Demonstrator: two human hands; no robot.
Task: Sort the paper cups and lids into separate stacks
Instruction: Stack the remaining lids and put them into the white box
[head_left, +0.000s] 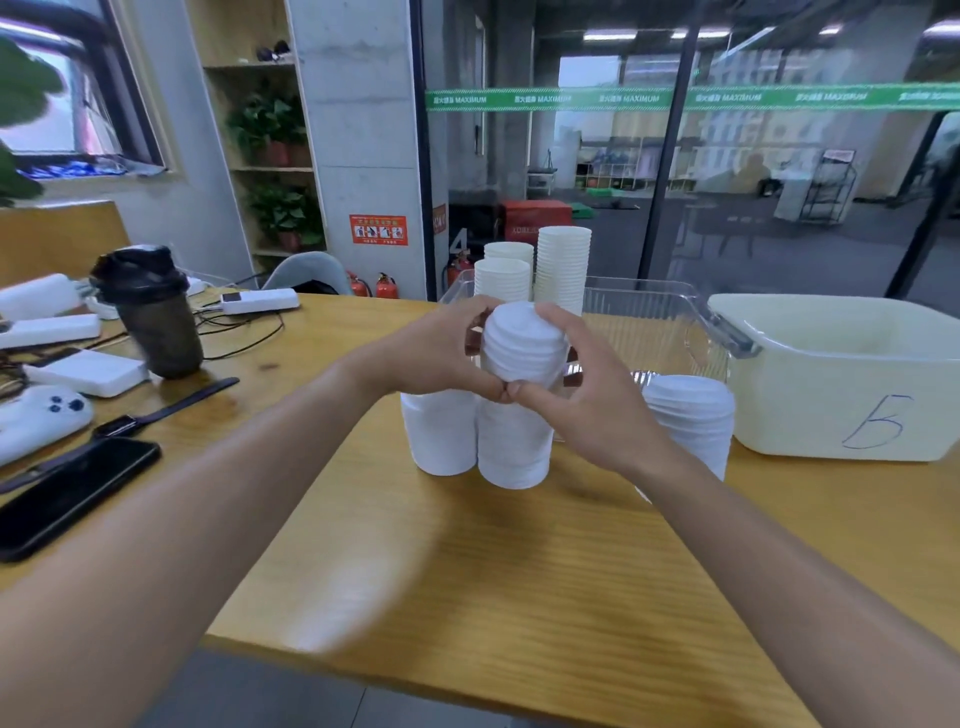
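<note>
My left hand (441, 348) and my right hand (587, 384) both grip a bundle of white lids (522, 340), held just above a white lid stack (514, 447) on the table. A second lid stack (441, 436) stands to its left. A third, leaning lid stack (691, 410) stands to the right, partly hidden by my right wrist. Behind my hands, three stacks of cream paper cups (563, 265) rise inside a clear plastic bin (649, 317).
A cream tub (841, 374) marked with a handwritten letter sits at the right. On the left lie a dark shaker bottle (156, 317), a black phone (67, 493), a watch (156, 415), white devices and cables. The wooden table's front edge (467, 670) is near.
</note>
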